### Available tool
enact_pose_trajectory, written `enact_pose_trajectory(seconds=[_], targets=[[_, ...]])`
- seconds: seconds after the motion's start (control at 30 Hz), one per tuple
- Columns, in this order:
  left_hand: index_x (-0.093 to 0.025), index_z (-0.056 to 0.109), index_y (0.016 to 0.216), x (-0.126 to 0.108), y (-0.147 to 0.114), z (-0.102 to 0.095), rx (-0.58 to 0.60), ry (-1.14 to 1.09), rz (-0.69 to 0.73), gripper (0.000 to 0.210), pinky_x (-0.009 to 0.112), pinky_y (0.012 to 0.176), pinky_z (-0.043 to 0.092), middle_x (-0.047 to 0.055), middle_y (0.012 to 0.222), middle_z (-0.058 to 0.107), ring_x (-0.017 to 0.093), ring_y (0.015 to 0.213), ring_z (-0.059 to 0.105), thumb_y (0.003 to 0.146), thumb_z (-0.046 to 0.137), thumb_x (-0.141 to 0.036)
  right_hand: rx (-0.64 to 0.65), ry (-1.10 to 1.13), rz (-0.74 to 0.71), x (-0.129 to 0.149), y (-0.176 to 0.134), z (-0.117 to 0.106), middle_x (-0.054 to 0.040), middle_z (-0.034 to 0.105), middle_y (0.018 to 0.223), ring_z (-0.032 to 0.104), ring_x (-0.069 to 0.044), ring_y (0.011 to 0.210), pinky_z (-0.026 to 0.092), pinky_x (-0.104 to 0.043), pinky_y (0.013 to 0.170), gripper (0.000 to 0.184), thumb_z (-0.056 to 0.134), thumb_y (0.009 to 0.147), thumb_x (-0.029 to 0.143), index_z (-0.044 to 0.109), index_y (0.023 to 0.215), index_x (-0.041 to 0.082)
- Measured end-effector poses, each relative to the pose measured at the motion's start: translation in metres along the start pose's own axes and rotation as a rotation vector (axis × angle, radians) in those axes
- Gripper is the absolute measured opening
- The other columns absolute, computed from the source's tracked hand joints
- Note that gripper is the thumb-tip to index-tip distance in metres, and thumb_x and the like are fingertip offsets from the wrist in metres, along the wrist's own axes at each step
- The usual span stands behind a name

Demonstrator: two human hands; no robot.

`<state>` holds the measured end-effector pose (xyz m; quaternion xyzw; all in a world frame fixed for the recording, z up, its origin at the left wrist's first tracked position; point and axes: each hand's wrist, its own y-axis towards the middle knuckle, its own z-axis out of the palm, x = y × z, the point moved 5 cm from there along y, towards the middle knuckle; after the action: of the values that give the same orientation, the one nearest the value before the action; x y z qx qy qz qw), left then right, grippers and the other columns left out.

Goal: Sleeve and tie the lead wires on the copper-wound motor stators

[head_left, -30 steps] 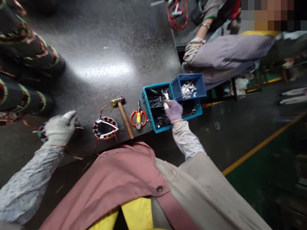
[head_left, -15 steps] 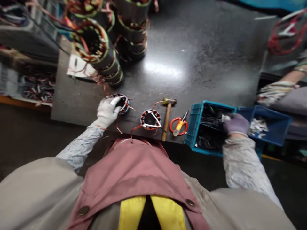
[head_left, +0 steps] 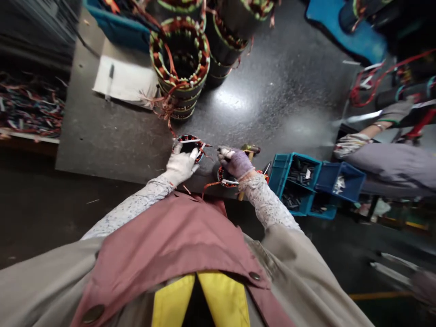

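Observation:
In a white glove, my left hand [head_left: 182,165] holds the near rim of a small wound stator [head_left: 191,139], a ring with copper windings, white sleeves and loose lead wires. My right hand [head_left: 238,162], in a purple glove with pale fingertips, is closed in a pinch just right of that stator's wire ends. Whatever it pinches is too small to make out. Beneath the right hand lies a second stator [head_left: 229,183], partly covered. A hammer [head_left: 251,148] rests beyond the hand, its wooden handle partly hidden.
Stacked large stators [head_left: 185,102] stand at the back left beside a paper pad [head_left: 126,81] with a pen. Teal bins [head_left: 277,175] of small black parts and a blue bin [head_left: 352,181] of white pieces sit right. A co-worker's gloved hand [head_left: 350,144] is beyond them.
My right hand has left the parts bin and come left, close to the held stator. My left hand stays on that stator. The view has shifted.

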<state>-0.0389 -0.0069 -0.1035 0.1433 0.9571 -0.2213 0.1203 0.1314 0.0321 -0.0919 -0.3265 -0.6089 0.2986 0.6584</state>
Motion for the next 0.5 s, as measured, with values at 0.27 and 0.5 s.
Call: enact_pose_trajectory(seconds=[0.27, 0.5], targets=[[-0.006, 0.041, 0.147, 0.002, 0.001, 0.004, 0.002, -0.083, 0.051, 0.063, 0.047, 0.121, 0.015, 0.016, 0.104, 0.073, 0.028, 0.099, 0.068, 0.092, 0.049, -0.036, -0.045, -0.046, 0.082, -0.005, 0.02, 0.005, 0.0036, 0.057, 0.061, 0.053, -0.009, 0.056, 0.04, -0.018, 0.048, 0.012, 0.067, 0.067, 0.011, 0.058, 0.07, 0.019], [-0.004, 0.042, 0.146, 0.003, 0.002, 0.007, 0.02, -0.09, 0.079, 0.063, 0.05, 0.12, 0.016, 0.017, 0.104, 0.073, 0.029, 0.1, 0.068, 0.092, 0.05, -0.035, 0.011, -0.142, -0.121, 0.001, 0.02, 0.012, 0.0035, 0.063, 0.064, 0.056, -0.008, 0.053, 0.047, -0.021, 0.048, 0.02, 0.076, 0.063, 0.021, 0.067, 0.08, 0.016]])
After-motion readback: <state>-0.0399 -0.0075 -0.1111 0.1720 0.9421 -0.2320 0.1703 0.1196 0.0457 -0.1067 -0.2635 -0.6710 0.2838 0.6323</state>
